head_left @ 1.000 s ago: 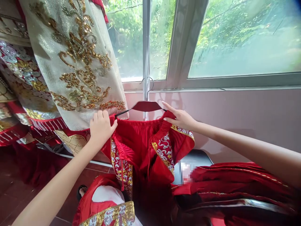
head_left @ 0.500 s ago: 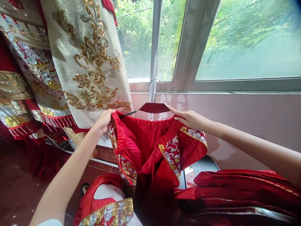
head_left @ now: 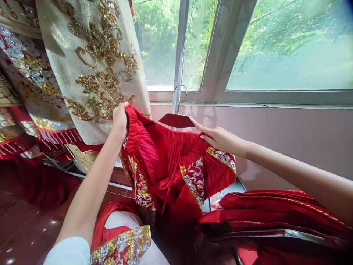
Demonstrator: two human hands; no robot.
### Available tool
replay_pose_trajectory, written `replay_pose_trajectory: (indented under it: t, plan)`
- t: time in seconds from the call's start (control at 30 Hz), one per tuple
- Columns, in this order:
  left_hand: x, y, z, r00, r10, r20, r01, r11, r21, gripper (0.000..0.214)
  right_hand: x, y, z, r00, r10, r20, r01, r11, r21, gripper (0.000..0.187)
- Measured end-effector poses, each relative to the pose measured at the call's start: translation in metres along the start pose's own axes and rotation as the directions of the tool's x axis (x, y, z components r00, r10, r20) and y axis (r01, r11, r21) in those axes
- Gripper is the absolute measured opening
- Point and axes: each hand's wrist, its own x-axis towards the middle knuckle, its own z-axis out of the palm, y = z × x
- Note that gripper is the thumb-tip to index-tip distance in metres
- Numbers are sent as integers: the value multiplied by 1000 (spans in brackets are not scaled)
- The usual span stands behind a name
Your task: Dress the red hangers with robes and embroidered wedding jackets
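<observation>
A red pleated skirt (head_left: 168, 162) with gold and silver embroidered panels hangs in front of me, partly on a dark red hanger (head_left: 176, 119) whose metal hook rises before the window frame. My left hand (head_left: 120, 118) is closed on the left end of the skirt's waistband, lifted up beside the hanger's left arm. My right hand (head_left: 217, 138) grips the waistband's right side at the hanger's right end, fingers pressed on the cloth.
Cream and gold sequined garments (head_left: 91, 62) hang close on the left. More red pleated cloth (head_left: 275, 213) lies at lower right. A red and gold embroidered piece (head_left: 124, 244) sits below. A window (head_left: 275, 48) and pink wall (head_left: 289, 136) are ahead; dark red floor (head_left: 24, 224) at left.
My left hand has risen with the waistband's left end, from below the hanger arm to level with it. My right hand has stayed at the hanger's right end.
</observation>
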Motion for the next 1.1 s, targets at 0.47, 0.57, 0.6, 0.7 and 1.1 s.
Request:
replay_pose_trajectory:
  t: [0.47, 0.57, 0.6, 0.7, 1.1]
  plan:
    - [-138, -31, 0, 819, -209, 534, -269, 682, 680, 37, -3, 9, 1, 1000, 24, -14, -25, 998, -52, 63]
    - [-152, -39, 6, 851, -292, 436, -263, 482, 836, 44, -7, 1, 2, 1000, 29, 1, -29, 993, -119, 68]
    - [-157, -44, 8, 854, -319, 411, -257, 429, 866, 45, -8, -2, 3, 999, 35, 4, -34, 988, -148, 69]
    - [-171, -63, 7, 836, -387, 389, -253, 357, 899, 41, -9, -9, 3, 998, 56, -1, -55, 980, -192, 71]
    - [-174, -57, 25, 797, -147, 586, -154, 889, 432, 38, -12, -32, 1, 981, 93, -168, -137, 952, -275, 60]
